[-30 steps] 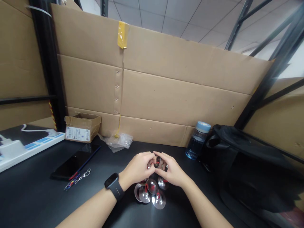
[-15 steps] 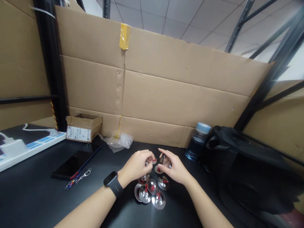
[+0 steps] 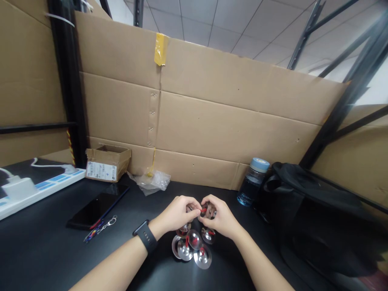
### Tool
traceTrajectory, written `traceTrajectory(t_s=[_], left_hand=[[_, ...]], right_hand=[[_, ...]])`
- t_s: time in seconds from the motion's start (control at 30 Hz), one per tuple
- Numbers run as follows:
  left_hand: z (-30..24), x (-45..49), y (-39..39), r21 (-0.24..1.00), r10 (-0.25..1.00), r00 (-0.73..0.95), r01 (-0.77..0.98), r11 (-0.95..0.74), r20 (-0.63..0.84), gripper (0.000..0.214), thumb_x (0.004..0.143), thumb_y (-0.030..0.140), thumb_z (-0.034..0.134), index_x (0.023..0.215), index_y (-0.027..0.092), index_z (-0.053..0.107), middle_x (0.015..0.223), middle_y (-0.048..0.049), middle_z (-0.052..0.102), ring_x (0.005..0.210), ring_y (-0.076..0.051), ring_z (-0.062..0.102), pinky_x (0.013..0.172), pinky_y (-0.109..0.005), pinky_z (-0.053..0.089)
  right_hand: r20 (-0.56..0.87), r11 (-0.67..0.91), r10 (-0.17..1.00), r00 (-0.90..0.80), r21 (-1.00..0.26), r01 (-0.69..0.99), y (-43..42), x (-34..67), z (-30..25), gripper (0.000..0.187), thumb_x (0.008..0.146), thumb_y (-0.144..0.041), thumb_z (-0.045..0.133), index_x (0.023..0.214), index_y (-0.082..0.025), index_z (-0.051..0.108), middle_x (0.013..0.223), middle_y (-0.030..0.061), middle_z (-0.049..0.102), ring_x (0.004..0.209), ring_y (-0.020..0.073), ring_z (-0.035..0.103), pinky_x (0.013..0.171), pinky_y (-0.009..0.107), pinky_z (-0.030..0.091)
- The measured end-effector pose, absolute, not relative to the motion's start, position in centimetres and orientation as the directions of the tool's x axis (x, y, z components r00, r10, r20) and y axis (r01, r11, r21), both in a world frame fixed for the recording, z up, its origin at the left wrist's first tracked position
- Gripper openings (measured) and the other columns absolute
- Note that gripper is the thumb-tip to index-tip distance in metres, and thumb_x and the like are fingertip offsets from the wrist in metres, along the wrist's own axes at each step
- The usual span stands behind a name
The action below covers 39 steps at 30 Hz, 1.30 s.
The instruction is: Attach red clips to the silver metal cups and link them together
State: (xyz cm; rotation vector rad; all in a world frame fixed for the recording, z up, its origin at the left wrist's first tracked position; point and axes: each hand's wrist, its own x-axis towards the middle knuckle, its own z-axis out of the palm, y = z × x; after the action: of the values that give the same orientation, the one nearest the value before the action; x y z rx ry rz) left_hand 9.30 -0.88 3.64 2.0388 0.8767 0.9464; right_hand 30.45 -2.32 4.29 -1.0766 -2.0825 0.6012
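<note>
Several small silvery finger cymbals with red straps lie in a loose cluster on the black table, a domed finger cymbal (image 3: 194,239) among them. Above and behind this cluster my two hands meet. My left hand (image 3: 181,211), with a dark watch at its wrist, pinches the end of a red strap (image 3: 203,210). Fingers of my right hand (image 3: 222,216) curl round a finger cymbal that this strap seems to belong to; most of the metal is hidden by the fingers. Another finger cymbal (image 3: 208,234) rests just below my right hand.
A water bottle (image 3: 253,182) and a black bag (image 3: 315,218) stand at the right. Leftward are a phone (image 3: 98,206), a keychain (image 3: 101,228), a power strip (image 3: 60,182) and an open carton (image 3: 108,163). A crumpled plastic bag (image 3: 154,182) lies before the cardboard wall (image 3: 212,121).
My hands have come together, and the fingers of my right hand have closed round a cymbal. My left fingers now meet the red strap at the right hand. The lower cluster stays put.
</note>
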Motion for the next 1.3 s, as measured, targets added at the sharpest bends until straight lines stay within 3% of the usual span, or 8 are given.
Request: traceTrajectory(t_s=[0.17, 0.27, 0.43, 0.6, 0.73, 1.0, 1.17, 1.3], left_hand=[[3.5, 9.6, -1.3, 0.774, 0.775, 0.522, 0.301, -0.557, 0.355, 0.014, 0.088, 0.022, 0.063, 0.097, 0.02, 0.074, 0.095, -0.0014, 0.076, 0.083, -0.016, 0.068, 0.076, -0.025, 0.049], [3.1, 9.5, -1.0, 0.737, 0.748, 0.515, 0.29, -0.61, 0.417, 0.01, 0.088, 0.021, 0.066, 0.094, 0.021, 0.074, 0.103, -0.0035, 0.072, 0.097, -0.018, 0.066, 0.088, -0.028, 0.049], [2.9, 8.9, -0.2, 0.743, 0.701, 0.576, 0.225, -0.63, 0.421, 0.009, 0.088, 0.023, 0.069, 0.093, 0.023, 0.076, 0.127, -0.0077, 0.064, 0.124, -0.023, 0.056, 0.109, -0.037, 0.041], [3.4, 8.5, -0.1, 0.823, 0.67, 0.653, 0.123, -0.554, 0.353, 0.01, 0.089, 0.024, 0.068, 0.095, 0.022, 0.076, 0.137, -0.01, 0.062, 0.129, -0.026, 0.057, 0.113, -0.041, 0.04], [3.6, 8.6, -0.6, 0.836, 0.667, 0.669, 0.122, -0.535, 0.329, 0.01, 0.088, 0.024, 0.07, 0.094, 0.022, 0.077, 0.14, -0.0101, 0.06, 0.128, -0.027, 0.059, 0.111, -0.042, 0.042], [3.4, 9.6, -1.2, 0.787, 0.701, 0.62, 0.21, -0.58, 0.351, 0.01, 0.082, 0.016, 0.071, 0.089, 0.022, 0.076, 0.112, -0.004, 0.069, 0.11, -0.021, 0.064, 0.1, -0.031, 0.046], [3.8, 9.6, -1.7, 0.767, 0.716, 0.605, 0.255, -0.589, 0.348, 0.01, 0.084, 0.018, 0.066, 0.089, 0.022, 0.074, 0.106, -0.0024, 0.073, 0.105, -0.02, 0.065, 0.093, -0.028, 0.047], [3.9, 9.6, -1.7, 0.77, 0.769, 0.54, 0.31, -0.558, 0.341, 0.011, 0.084, 0.02, 0.064, 0.09, 0.022, 0.073, 0.099, -0.001, 0.074, 0.096, -0.019, 0.068, 0.085, -0.026, 0.048]], right_hand=[[0.408, 0.587, 0.806, -0.428, -0.646, 0.488, -2.2, 30.5, 4.1, 0.053, 0.075, -0.014, 0.072, 0.126, -0.025, 0.064, 0.101, 0.0028, 0.059, 0.064, 0.0095, 0.059, 0.058, 0.023, 0.052], [0.4, 0.59, 0.801, -0.445, -0.654, 0.474, -2.2, 30.5, 3.8, 0.063, 0.076, -0.011, 0.07, 0.136, -0.028, 0.061, 0.105, 0.0031, 0.057, 0.065, 0.0087, 0.059, 0.059, 0.023, 0.053], [0.39, 0.591, 0.799, -0.458, -0.654, 0.473, -2.1, 30.5, 3.6, 0.067, 0.075, -0.009, 0.069, 0.139, -0.028, 0.059, 0.106, 0.0026, 0.055, 0.066, 0.0084, 0.058, 0.06, 0.023, 0.052], [0.39, 0.585, 0.805, -0.447, -0.651, 0.485, -1.7, 30.9, 3.3, 0.074, 0.073, -0.007, 0.069, 0.142, -0.029, 0.055, 0.107, 0.0021, 0.053, 0.066, 0.008, 0.058, 0.06, 0.024, 0.052], [0.39, 0.585, 0.806, -0.446, -0.643, 0.495, -1.5, 31.2, 3.0, 0.069, 0.077, -0.02, 0.076, 0.143, -0.028, 0.055, 0.104, 0.0021, 0.052, 0.065, 0.0084, 0.057, 0.06, 0.025, 0.051], [0.362, 0.564, 0.824, -0.436, -0.604, 0.564, -1.5, 31.0, 3.1, 0.062, 0.078, -0.026, 0.077, 0.138, -0.023, 0.061, 0.099, 0.0019, 0.054, 0.068, 0.0102, 0.057, 0.063, 0.025, 0.05], [0.369, 0.581, 0.812, -0.451, -0.573, 0.578, -1.8, 30.6, 3.2, 0.059, 0.073, -0.017, 0.077, 0.13, -0.021, 0.066, 0.092, 0.0008, 0.055, 0.068, 0.0117, 0.058, 0.061, 0.024, 0.047], [0.389, 0.598, 0.801, -0.455, -0.563, 0.571, -2.2, 30.1, 3.5, 0.05, 0.077, -0.021, 0.077, 0.126, -0.021, 0.066, 0.09, 0.0012, 0.057, 0.069, 0.013, 0.058, 0.063, 0.025, 0.047]])
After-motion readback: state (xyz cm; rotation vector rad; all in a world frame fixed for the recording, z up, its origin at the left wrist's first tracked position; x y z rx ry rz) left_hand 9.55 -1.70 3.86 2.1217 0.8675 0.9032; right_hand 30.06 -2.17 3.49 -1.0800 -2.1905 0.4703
